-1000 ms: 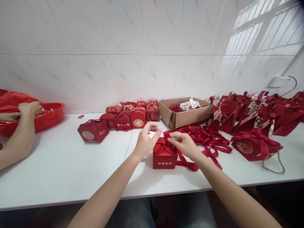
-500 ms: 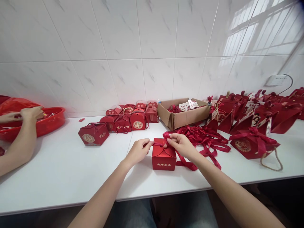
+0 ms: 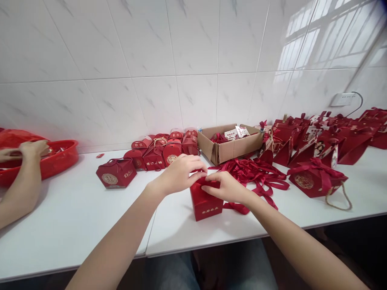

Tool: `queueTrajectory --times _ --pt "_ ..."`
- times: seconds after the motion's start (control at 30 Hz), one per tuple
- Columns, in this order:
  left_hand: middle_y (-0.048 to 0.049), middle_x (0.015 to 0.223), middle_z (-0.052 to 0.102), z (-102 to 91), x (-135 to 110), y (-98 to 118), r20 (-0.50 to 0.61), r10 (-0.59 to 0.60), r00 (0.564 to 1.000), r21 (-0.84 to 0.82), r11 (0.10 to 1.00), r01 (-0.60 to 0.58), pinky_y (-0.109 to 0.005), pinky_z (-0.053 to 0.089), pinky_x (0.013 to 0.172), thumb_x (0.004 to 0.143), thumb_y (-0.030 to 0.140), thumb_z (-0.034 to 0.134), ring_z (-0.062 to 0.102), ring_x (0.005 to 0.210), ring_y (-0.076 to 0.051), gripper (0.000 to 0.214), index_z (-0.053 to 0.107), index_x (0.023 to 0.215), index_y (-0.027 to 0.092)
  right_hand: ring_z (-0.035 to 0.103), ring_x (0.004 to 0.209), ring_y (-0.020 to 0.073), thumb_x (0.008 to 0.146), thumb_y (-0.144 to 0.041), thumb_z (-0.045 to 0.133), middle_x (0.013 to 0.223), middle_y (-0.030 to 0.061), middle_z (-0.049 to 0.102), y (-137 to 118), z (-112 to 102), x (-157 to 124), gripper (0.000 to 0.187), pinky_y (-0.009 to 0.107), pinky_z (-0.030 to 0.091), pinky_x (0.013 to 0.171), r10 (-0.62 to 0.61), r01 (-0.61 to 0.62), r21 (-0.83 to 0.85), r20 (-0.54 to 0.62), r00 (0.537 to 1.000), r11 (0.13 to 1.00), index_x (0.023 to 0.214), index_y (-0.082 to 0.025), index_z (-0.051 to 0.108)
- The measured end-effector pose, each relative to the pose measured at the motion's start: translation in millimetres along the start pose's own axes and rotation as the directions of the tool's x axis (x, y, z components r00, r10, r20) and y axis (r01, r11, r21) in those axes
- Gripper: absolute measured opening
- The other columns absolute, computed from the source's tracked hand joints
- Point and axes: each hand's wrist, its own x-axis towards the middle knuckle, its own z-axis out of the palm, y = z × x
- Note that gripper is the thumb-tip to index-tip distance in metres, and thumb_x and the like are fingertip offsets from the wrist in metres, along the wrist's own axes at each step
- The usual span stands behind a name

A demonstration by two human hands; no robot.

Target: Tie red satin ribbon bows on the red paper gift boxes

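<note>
A small red gift box [image 3: 208,207] with gold lettering on its front stands upright on the white table, turned slightly. Above its top my left hand [image 3: 181,175] is closed, fingers bent over and pinching the dark red ribbon at the lid. My right hand [image 3: 228,187] meets it from the other side, its thumb and fingers closed on the ribbon at the box top. The hands cover most of the lid, so the knot or loop is hidden. A tangle of loose red ribbons [image 3: 256,173] lies just behind and right of the box.
A cardboard box [image 3: 236,147] with cards stands near the wall. Several red boxes [image 3: 154,157] cluster left of it; a hexagonal box [image 3: 116,173] sits apart. Finished-looking red boxes [image 3: 320,141] crowd the right. Another person's hands reach into a red basin [image 3: 60,161] at far left.
My left hand has moved from beside the box to over its lid, next to my right hand. The box has turned slightly; the raised ribbon loop is now covered. The view has shifted a little.
</note>
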Motion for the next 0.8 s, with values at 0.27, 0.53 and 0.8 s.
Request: queueTrajectory --times 0.27,0.53,0.8 --pt "-0.0056 0.085 0.061 41.8 9.9 -27.6 -0.391 -0.235 0.89 -0.006 0.968 0.253 -0.04 0.033 0.087 0.086 0.036 0.048 0.053 0.085 -0.021 0.021 0.058 0.078 0.019 0.041 0.053 0.0106 0.083 -0.036 0.051 0.053 -0.0023 0.049 15.2 12.4 5.2 0.036 0.024 0.03 0.053 0.101 -0.092 0.069 -0.135 0.986 0.993 0.053 -0.017 0.05" --pt "-0.0048 0.085 0.064 63.9 -21.8 -33.1 -0.14 -0.305 0.942 -0.547 0.817 0.183 -0.029 0.045 0.076 0.08 0.038 0.058 0.059 0.081 -0.018 0.02 0.063 0.08 0.019 0.057 0.061 0.0146 0.083 -0.038 0.053 0.065 0.0015 0.062 15.1 17.8 1.6 0.024 0.024 0.039 0.056 0.157 -0.123 0.197 -0.167 0.973 0.973 0.07 -0.018 0.056" --pt "-0.0077 0.095 0.065 74.6 -27.4 -27.7 -0.098 -0.284 0.954 -0.722 0.68 0.128 -0.031 0.046 0.082 0.084 0.031 0.054 0.06 0.089 -0.017 0.016 0.052 0.076 0.017 0.067 0.067 0.0177 0.08 -0.03 0.057 0.067 -0.0015 0.067 15.3 26.7 -1.4 0.02 0.027 0.048 0.061 0.217 -0.101 0.373 -0.284 0.934 0.922 0.089 -0.024 0.04"
